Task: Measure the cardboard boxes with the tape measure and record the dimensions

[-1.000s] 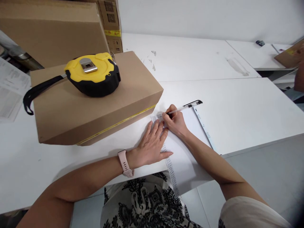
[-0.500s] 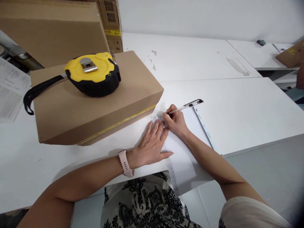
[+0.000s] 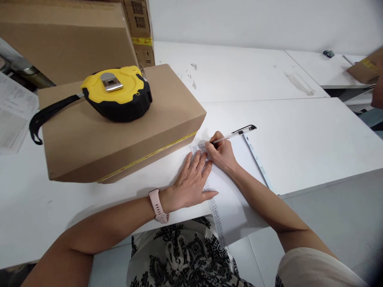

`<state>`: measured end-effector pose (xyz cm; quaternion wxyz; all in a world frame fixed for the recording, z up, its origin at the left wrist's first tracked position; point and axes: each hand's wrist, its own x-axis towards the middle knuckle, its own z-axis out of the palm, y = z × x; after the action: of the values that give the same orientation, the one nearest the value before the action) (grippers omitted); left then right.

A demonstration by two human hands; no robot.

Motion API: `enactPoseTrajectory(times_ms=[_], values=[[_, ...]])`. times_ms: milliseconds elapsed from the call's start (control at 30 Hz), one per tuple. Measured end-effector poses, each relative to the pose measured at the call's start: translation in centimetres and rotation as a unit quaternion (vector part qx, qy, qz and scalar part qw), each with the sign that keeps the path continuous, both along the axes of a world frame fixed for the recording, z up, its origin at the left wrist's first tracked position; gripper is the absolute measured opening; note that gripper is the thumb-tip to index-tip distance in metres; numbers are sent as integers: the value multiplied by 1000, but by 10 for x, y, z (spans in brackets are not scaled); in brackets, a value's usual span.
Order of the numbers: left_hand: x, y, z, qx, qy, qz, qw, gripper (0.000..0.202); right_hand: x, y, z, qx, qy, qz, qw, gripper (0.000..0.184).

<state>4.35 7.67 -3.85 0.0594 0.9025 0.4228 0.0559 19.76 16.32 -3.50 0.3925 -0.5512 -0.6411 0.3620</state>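
From here I see the left hand (image 3: 191, 183) lying flat, fingers slightly spread, on a smooth white sheet (image 3: 227, 207) with rows of small writing along its edge. The right hand (image 3: 221, 155) pinches a slim, clear pen (image 3: 229, 136) with a black clip over that sheet. Just beyond the left hand, a matte brown cardboard box (image 3: 173, 107) crowds the glossy white surface (image 3: 299, 131), carrying a chunky yellow-and-black tape measure (image 3: 119, 95); a larger carton (image 3: 66, 52) stands behind.

clear plastic pen (image 3: 244, 130), smooth paper sheet (image 3: 229, 195), matt cardboard box (image 3: 175, 107).
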Motion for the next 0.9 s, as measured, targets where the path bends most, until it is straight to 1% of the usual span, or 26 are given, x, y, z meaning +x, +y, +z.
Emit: enactPoseTrajectory(times_ms=[700,900], values=[[0,0,-4,5,-3,0,1000,96,1,1,0,8,-18,-8,1000,15],[0,0,-3,-10,-19,-1,1000,95,2,1,-2,10,-11,-3,1000,16]])
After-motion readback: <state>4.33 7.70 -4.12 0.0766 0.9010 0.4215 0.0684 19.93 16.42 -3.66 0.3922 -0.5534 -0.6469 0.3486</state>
